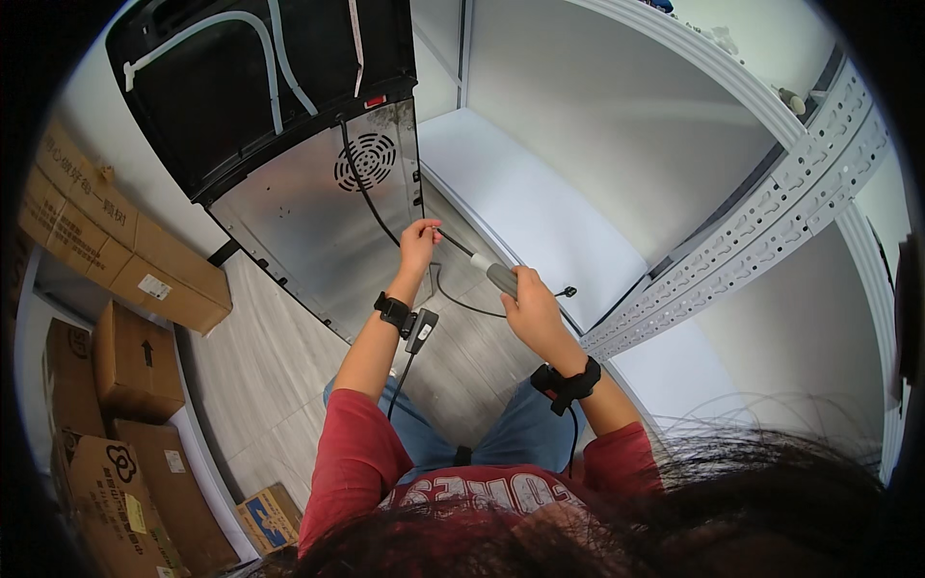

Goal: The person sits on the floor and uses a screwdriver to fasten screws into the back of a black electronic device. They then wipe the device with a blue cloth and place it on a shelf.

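My right hand (532,310) is wrapped round the grey handle of a screwdriver (498,276). Its dark shaft points up and left toward my left hand (419,242). There the fingertips are pinched at the shaft's far end, on something too small to make out. Just beyond my hands stands a tall appliance (289,217) with a bare metal panel, a round slotted vent and a black upper part. From under that upper part hangs a black power cord (359,178), passing behind my left hand. Its plug (568,292) lies to the right of my right hand.
White shelving with a perforated metal post (819,178) stands close on the right, its low white shelf (525,183) beside the appliance. Cardboard boxes (135,361) are stacked at left. Pale tubes (236,19) run across the appliance's black part. Black devices with cables are strapped to my wrists.
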A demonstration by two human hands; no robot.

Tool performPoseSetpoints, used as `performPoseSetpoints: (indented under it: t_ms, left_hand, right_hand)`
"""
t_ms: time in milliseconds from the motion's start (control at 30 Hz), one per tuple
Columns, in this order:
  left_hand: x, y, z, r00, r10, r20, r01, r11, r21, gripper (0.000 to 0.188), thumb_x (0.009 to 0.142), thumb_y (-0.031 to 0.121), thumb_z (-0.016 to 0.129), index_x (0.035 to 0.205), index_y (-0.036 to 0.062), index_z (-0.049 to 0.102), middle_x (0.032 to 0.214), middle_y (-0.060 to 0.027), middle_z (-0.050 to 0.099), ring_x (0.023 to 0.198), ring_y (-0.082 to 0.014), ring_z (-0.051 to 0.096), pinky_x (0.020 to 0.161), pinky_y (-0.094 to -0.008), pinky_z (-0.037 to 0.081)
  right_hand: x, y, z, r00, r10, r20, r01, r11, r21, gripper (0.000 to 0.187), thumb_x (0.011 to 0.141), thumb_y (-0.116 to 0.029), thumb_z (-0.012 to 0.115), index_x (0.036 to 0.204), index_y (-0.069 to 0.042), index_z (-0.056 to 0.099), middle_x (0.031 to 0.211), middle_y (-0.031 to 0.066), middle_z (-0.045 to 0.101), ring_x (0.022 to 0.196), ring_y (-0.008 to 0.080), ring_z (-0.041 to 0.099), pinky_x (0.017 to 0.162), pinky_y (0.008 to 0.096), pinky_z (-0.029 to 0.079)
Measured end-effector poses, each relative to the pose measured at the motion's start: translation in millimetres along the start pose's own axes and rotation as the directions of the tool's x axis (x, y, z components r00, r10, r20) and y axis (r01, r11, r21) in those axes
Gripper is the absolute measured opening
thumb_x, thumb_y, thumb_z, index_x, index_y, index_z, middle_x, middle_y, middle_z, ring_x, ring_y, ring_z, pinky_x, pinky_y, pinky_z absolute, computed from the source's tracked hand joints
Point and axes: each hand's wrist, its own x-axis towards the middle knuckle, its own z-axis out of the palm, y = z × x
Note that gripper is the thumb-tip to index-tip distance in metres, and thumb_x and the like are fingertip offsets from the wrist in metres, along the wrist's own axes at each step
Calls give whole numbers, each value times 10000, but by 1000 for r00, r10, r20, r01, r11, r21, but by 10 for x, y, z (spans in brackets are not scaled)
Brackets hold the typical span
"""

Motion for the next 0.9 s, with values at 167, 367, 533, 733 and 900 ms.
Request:
performPoseSetpoints:
  t_ms: [167, 367, 533, 733, 900]
  left_hand:
    - [21, -3, 23, 1000, -13, -5, 13, 1000, 10, 214, 935, 33, 451, 1020, -21, 640, 766, -13, 593, 685, -90, 558, 658, -227, 468]
    - [53, -10, 16, 1000, 5, 1, -5, 1000, -19, 184, 933, 31, 476, 1004, -25, 637, 766, -17, 594, 685, -94, 562, 656, -225, 468]
    - [53, -15, 26, 1000, 24, 4, -24, 999, -21, 164, 923, 12, 493, 987, -24, 640, 778, -24, 606, 700, -98, 575, 662, -229, 474]
    - [8, 99, 49, 991, 132, 5, -131, 983, 125, 179, 916, 5, 499, 1018, -26, 642, 829, -43, 606, 714, -112, 587, 672, -241, 475]
    - [-117, 410, 27, 942, 331, -57, -299, 904, 306, 248, 899, -4, 500, 1107, -6, 635, 919, -71, 575, 765, -138, 594, 700, -261, 475]
  right_hand:
    - [16, 6, 12, 1000, -11, 5, 11, 1000, 0, 328, 806, -62, 638, 1081, 32, 486, 993, 224, 555, 875, 410, 584, 738, 461, 484]
    - [41, -7, 29, 1000, -23, 3, 23, 1000, 8, 321, 815, -66, 631, 1082, 34, 484, 1006, 226, 554, 873, 409, 586, 728, 457, 489]
    - [51, -4, 53, 1000, -9, 4, 9, 1000, 1, 325, 838, -89, 617, 1102, 39, 480, 1014, 227, 554, 859, 411, 591, 721, 459, 492]
    - [59, 2, 29, 1000, 11, 6, -11, 1000, 7, 350, 839, -112, 625, 1119, 42, 482, 1016, 222, 555, 828, 405, 596, 695, 449, 497]
    - [130, -34, -7, 997, -69, -27, 67, 996, -62, 410, 820, -113, 644, 1167, 35, 483, 1000, 212, 567, 810, 392, 599, 679, 440, 498]
